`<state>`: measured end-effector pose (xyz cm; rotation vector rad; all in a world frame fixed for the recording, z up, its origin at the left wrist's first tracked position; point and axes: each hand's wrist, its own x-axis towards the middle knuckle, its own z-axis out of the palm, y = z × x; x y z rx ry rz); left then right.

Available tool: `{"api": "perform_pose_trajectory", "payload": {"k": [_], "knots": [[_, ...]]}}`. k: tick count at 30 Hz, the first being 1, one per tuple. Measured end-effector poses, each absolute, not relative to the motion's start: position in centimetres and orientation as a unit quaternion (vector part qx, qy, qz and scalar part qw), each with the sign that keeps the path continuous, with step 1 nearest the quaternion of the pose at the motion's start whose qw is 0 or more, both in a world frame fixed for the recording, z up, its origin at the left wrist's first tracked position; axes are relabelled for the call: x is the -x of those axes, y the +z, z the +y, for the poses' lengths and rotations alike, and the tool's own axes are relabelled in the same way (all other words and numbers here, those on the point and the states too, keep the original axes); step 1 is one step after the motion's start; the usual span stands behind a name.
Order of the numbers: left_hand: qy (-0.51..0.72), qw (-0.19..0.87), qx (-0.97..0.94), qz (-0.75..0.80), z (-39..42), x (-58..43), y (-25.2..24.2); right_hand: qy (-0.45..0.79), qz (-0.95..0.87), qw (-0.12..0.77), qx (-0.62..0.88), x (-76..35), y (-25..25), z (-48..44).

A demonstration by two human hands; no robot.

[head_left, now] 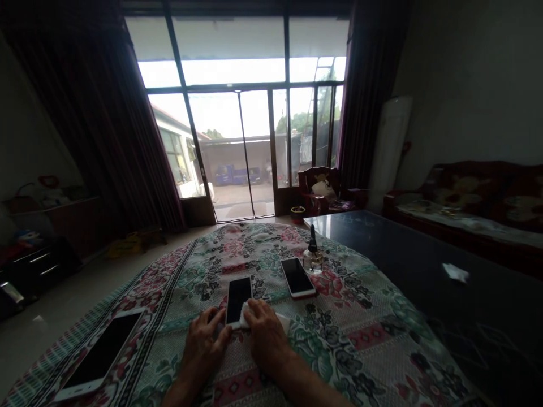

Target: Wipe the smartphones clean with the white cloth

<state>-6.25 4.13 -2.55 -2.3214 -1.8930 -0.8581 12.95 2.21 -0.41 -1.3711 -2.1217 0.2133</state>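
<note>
A white-framed smartphone [240, 297] with a dark screen lies face up on the patterned tablecloth [271, 265]. My left hand [206, 336] grips its lower left side, fingers along the edge and thumb at the bottom corner. In my right hand [265, 328] is a white cloth [244, 314], bunched under the fingers and pressed against the phone's lower right part. Part of the cloth sticks out to the right of that hand. Just beyond lies a second smartphone [297, 278], beside a clear glass bottle [313, 262] with a black top. Far left rests a larger white device with a dark screen [104, 353].
A dark glossy table [407, 254] adjoins on the right, with a crumpled white tissue [456, 273] on it. Behind stand a wooden armchair [320, 189] and a sofa [466, 198]. Glass doors [229, 152] face a yard.
</note>
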Motion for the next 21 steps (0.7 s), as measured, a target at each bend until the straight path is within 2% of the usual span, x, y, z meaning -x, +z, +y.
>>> {"api": "perform_pose_trajectory", "payload": {"k": [9, 21], "knots": [[-0.150, -0.039, 0.746, -0.647, 4.2, 5.7, -2.1, 0.079, -0.813, 0.300, 0.493, -13.2, 1.0, 2.1], [-0.144, -0.068, 0.738, -0.656, 3.7, 5.3, -1.1, 0.052, -0.798, 0.248, 0.547, -12.5, 2.1, 9.1]]}}
